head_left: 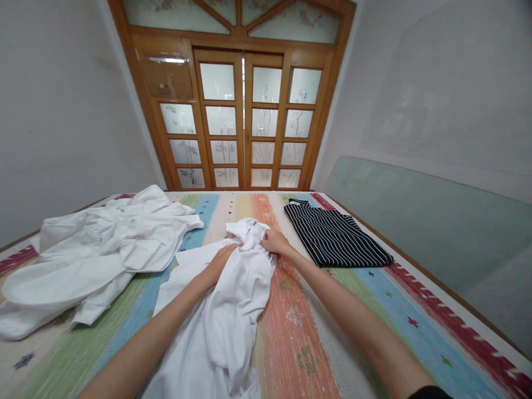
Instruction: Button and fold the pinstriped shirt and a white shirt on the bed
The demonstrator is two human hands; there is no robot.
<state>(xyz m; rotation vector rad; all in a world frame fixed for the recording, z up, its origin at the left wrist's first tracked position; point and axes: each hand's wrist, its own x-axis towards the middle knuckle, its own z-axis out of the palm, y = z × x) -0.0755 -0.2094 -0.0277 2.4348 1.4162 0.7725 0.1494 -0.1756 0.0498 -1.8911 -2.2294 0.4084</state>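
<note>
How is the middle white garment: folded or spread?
Neither: the white garment is mostly bunched, wrinkled, its far end gathered between left hand and right hand.

Head view (worn camera): forward, down over cloth [301, 338], doors [221, 120] ahead.

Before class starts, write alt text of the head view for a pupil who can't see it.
A person's left hand and right hand grasp the bunched far end of a white garment on a striped cover; crumpled white cloth lies to the left, a folded black striped garment to the right.
</note>
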